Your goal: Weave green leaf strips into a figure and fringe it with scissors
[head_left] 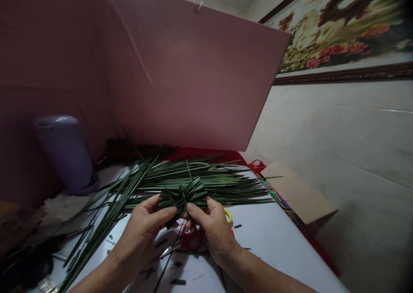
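Between my two hands is a folded palm-leaf piece, dark green, with strips fanning outward from a knotted middle. My left hand pinches its left side between thumb and fingers. On the other side my right hand grips it, thumb pressed near the centre. Below the hands lie scissors with red handles, partly hidden by my right hand; a metal blade points left. A yellow ring-shaped handle shows past the right hand.
Long green leaf strips spread across the white table, more running down its left side. Cut scraps lie in front. A purple bin-like container stands left, crumpled tissue nearby. Pink board rises behind; cardboard leans right.
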{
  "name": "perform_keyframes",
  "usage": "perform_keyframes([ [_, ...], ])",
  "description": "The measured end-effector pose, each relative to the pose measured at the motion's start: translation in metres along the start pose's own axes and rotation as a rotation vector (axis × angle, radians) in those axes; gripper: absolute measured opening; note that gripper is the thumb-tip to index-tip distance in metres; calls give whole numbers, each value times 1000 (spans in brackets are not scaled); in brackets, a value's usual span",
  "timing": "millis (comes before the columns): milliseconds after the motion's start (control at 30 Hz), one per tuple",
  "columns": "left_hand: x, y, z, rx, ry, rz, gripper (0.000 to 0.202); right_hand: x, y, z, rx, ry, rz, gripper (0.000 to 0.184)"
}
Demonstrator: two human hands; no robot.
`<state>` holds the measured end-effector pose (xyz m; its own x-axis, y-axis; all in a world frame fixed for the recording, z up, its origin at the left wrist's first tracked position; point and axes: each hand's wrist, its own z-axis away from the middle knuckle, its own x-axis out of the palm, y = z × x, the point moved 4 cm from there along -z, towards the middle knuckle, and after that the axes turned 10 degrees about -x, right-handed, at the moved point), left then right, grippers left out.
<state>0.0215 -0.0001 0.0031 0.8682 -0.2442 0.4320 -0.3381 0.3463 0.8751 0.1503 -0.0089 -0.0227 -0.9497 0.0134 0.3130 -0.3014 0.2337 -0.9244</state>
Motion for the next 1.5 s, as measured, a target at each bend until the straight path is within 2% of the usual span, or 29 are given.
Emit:
perform_keyframes([
  [267,-3,-1,-2,15,27,-47,9,0,0,0,-12,4,-63,19],
  [533,-5,-2,-3,10,68,3,7,4,-4,2,-12,-41,-81,18],
  [767,-7,-2,-5,-17,130,40,9,5,-2,1,-1,-67,-62,25],
  [900,-7,-1,-5,-6,152,42,12,2,-1,-1,3,-16,-62,31],
  [1067,-6,-1,-3,-18,174,71,11,-4,-1,-4,-8,50,-48,28],
  [1500,-9,-1,-5,-12,182,94,14,-3,-2,-3,-6,7,38,23],
])
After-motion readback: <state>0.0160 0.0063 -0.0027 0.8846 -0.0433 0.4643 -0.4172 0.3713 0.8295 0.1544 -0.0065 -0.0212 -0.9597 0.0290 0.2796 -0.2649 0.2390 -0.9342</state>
